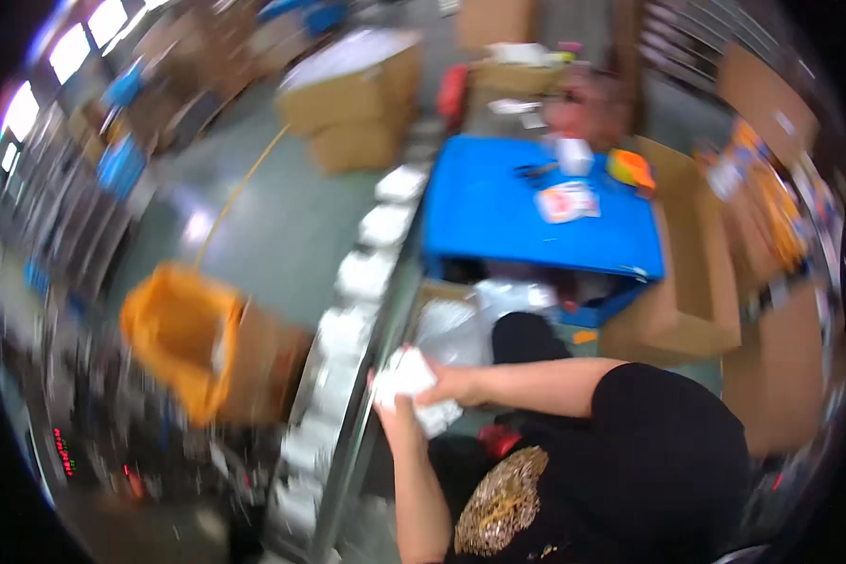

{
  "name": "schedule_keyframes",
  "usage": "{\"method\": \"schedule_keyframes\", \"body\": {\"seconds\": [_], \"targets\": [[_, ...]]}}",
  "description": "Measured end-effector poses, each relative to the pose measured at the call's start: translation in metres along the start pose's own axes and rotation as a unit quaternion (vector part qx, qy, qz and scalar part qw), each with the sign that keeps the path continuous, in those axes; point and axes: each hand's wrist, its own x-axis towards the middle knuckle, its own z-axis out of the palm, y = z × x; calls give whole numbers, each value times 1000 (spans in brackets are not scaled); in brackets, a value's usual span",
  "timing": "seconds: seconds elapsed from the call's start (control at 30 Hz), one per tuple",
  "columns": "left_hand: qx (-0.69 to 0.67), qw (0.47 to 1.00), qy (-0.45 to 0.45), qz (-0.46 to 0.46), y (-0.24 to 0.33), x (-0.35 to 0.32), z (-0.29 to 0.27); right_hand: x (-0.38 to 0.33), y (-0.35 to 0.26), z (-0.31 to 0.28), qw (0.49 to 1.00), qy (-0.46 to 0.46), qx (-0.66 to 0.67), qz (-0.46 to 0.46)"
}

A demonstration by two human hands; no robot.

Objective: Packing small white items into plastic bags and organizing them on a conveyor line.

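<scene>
White bundle [406, 374] | long axis, pointing unclear: blurred | grip: left hand [391, 408], right hand [453, 383] clasping it

My bare right forearm [540, 386] reaches leftward from a short black sleeve [672, 414], while my bare left forearm [421, 493] points away from me. My left grip [388, 399] and right grip [449, 383] are clasped close together, finger details blurred.

Your surroundings are those of a packing workshop or factory hall. Around you, note the large cardboard cartons [367, 105], the open orange bag [148, 303], the blue worktable [493, 207] and the long row of white pieces [361, 274].
</scene>
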Motion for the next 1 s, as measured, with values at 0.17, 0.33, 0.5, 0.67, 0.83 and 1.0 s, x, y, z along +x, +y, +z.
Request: {"method": "schedule_keyframes", "body": {"seconds": [0.17,0.33,0.5,0.67,0.83,1.0], "targets": [[21,993,-86,-84,-52,-16,70,-84,-7,-63,992,55,10,-113],[77,970,-216,-82,-69,-44,176,-175,-40,-102,973,142,-40,-179],[-166,857,-292,-390,-91,-25,247,-239,-45,-138,829,333,-386,-230],[-106,852,-326,-396,-105,-34,297,-272,-33,-137,743,372,-528,-174],[-40,866,-329,-375,-108,-54,296,-275,-13,-144,706,354,-529,-311],[14,891,-307,-335,-96,-75,288,-285,-5,-129,710,370,-538,-265]]}}
